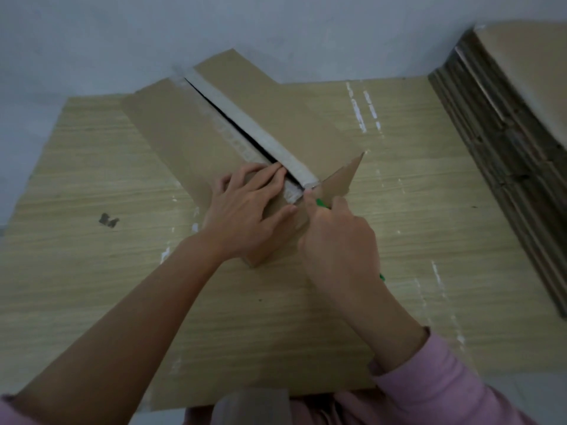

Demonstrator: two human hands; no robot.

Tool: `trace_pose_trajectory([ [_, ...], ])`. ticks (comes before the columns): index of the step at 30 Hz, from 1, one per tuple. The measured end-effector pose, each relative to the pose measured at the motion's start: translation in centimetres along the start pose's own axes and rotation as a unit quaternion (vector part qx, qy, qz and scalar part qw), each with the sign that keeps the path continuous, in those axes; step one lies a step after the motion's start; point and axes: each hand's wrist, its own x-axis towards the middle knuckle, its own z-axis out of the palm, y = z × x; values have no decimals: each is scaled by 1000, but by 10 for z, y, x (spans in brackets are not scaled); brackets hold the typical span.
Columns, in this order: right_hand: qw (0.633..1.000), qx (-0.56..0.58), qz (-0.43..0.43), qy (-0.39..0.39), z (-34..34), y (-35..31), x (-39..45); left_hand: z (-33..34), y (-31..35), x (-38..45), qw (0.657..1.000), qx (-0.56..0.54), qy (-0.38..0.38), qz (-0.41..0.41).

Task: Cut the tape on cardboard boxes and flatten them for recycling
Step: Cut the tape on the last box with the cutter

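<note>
I see a long cardboard box (196,133) lying diagonally across the middle of the frame, running from the upper centre down to the hands, on a wood-grain surface (92,167). Its top seam is split open along most of its length, showing a dark slit with whitish tape (270,145) along both edges. At the near end a small flap (343,176) stands up, just right of the seam.

The left hand (245,216) lies flat on the box's near end, fingers straight and spread, fingertips (277,171) touching the tape beside the slit; it presses rather than grips. The right hand (340,246) sits just right of it, fingers curled round a green-handled cutter (322,204), only slivers of green showing above and below the fist. Its tip is at the near end of the seam, though I cannot make out the blade itself.

In the upper right of the frame a stack of flattened cardboard (506,124) lies on the floor, well apart from the box. A small dark scrap (109,220) sits at the left on the wood surface. Pink sleeves (454,381) show at the bottom edge
</note>
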Motion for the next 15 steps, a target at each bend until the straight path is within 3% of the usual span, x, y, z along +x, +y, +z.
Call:
trace_pose_trajectory([
  [11,993,83,5,89,-5,40,17,1,1,1,1000,-27,6,1],
  [13,977,196,26,85,-1,43,15,1,0,3,999,-38,8,0],
  [15,928,358,95,31,0,40,9,-1,0,6,998,-56,8,-4],
])
